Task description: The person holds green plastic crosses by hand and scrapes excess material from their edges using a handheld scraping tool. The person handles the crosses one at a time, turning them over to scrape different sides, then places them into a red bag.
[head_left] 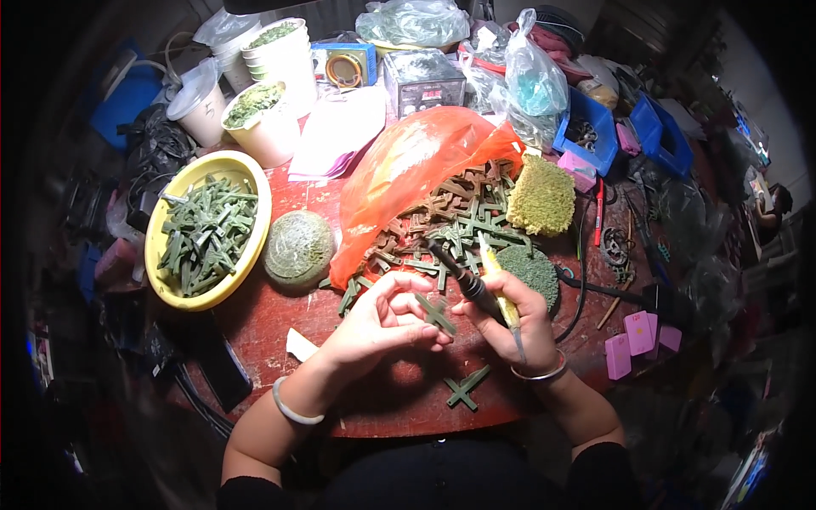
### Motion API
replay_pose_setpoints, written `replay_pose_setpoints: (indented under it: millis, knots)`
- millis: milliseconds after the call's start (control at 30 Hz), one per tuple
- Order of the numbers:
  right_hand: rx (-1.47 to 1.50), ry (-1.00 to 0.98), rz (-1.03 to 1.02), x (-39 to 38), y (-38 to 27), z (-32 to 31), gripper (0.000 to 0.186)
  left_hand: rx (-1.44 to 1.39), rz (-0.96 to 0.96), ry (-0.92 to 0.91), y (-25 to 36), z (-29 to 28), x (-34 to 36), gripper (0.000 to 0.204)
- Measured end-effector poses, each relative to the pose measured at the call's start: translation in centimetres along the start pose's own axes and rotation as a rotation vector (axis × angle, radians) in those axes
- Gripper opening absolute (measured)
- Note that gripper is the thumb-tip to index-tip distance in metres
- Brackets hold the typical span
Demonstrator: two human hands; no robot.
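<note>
My left hand holds a small green cross-shaped piece by its fingers at the centre. My right hand grips a black pen-shaped tool together with a yellow pen-like tool, tips pointing away from me. Below my hands two green crosses lie on the red worn table. Beyond them a heap of green and brown pieces spills from an orange plastic bag, beside a yellow sponge and a round green pad.
A yellow basin of green pieces and a mottled green dome stand left. Behind are white tubs, papers, blue bins and bagged items. Pink blocks and cords lie right; a person shows at the far right.
</note>
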State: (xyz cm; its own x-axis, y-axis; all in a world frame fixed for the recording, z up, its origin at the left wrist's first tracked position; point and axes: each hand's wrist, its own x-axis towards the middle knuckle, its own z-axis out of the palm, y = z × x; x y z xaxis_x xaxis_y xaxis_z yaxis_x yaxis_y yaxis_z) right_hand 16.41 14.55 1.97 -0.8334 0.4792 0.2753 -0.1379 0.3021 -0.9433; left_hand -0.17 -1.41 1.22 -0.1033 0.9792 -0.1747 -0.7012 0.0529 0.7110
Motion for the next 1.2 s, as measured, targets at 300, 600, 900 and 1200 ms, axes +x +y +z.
replay_pose_setpoints:
  millis: [300, 600, 900, 1200]
  knots:
    - [0.007, 0.034, 0.037, 0.1, 0.4, -0.2, 0.019, 1.459, 0.332, 0.089, -0.2, 0.9, -0.8, 0.038]
    - [0.220, 0.042, 0.118, -1.3, -2.6, -0.7, 0.029, 0.756, 0.153, 0.204, -0.6, 0.5, -0.4, 0.027]
    - [-0.100, -0.093, -0.164, -0.1, -2.4, -0.2, 0.014, 0.535, -0.023, 0.288, -1.1, 1.3, -0.6, 0.020]
    - [-0.142, -0.082, -0.250, 0.1, -2.0, 0.2, 0.020, 0.961, 0.224, 0.362, -2.6, 0.4, -0.3, 0.024]
